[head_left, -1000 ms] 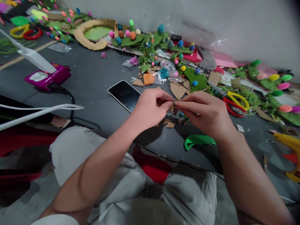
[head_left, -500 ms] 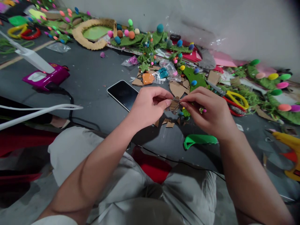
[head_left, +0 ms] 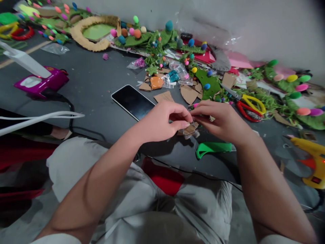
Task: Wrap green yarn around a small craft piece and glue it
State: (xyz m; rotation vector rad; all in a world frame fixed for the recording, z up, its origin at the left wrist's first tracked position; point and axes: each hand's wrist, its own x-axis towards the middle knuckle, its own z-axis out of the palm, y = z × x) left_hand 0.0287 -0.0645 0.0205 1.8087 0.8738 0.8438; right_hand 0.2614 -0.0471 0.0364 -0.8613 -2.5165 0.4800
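Observation:
My left hand [head_left: 166, 118] is closed in a pinch, thumb and index finger pressed together above the table. My right hand [head_left: 220, 120] meets it fingertip to fingertip, its fingers also closed. Whatever is between them is small and mostly covered by the fingers. Just under the fingertips is a small brown cardboard piece [head_left: 191, 129] with clear, crumpled-looking plastic at its edge; I cannot tell if it is held. A green-handled cutter [head_left: 215, 148] lies below the right hand. Beside the left hand rests a phone [head_left: 132, 101] with a dark screen.
Yellow-and-red scissors [head_left: 251, 105] and a yellow glue gun [head_left: 311, 157] lie to the right. At left stands a purple device [head_left: 43, 81] with a black cord. Cardboard scraps [head_left: 189, 94], small bags and green pieces with coloured balls line the back. A cable [head_left: 188, 172] runs along the front edge.
Both hands have moved slightly down and closer together, and the thin dark strand seen between the fingertips is now hidden. The whole view has shifted a little left.

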